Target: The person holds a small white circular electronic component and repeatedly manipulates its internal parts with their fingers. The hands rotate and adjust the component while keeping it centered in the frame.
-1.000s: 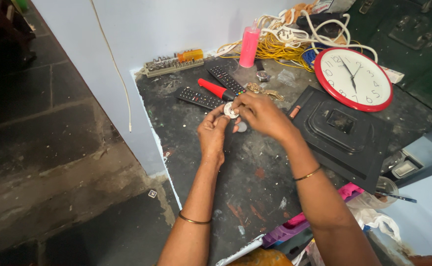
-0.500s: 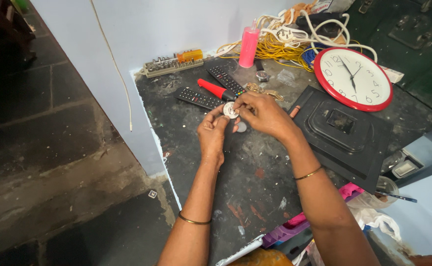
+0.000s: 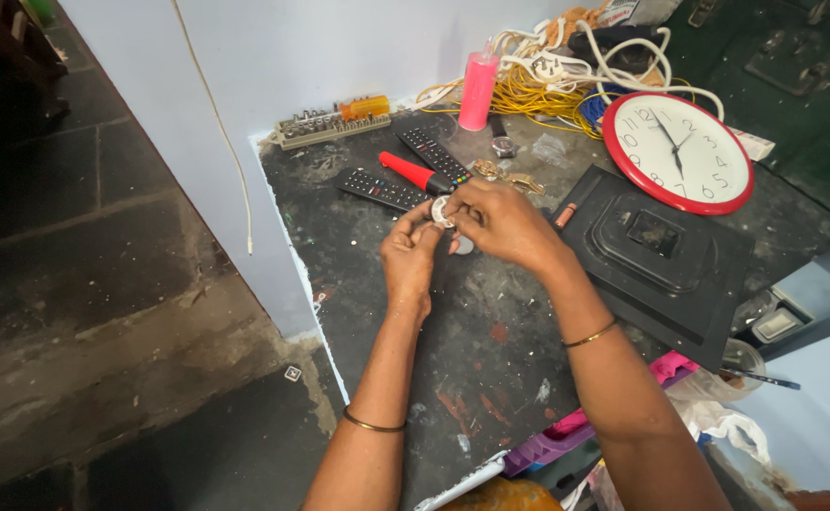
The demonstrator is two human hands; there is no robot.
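At the far end of your dark bench, beside the cable tangle, lies a round wall clock (image 3: 677, 151) with a red rim and white face. You see no packages or screens clearly.

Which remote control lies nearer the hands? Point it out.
The lower remote control, lying left of the red-handled screwdriver; the other remote control lies beyond the screwdriver.

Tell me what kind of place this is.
Probably a small repair bench for household electronics. On the dark worktop lie two remote controls, a red-rimmed wall clock and tangled cables; both hands hold a small white part.
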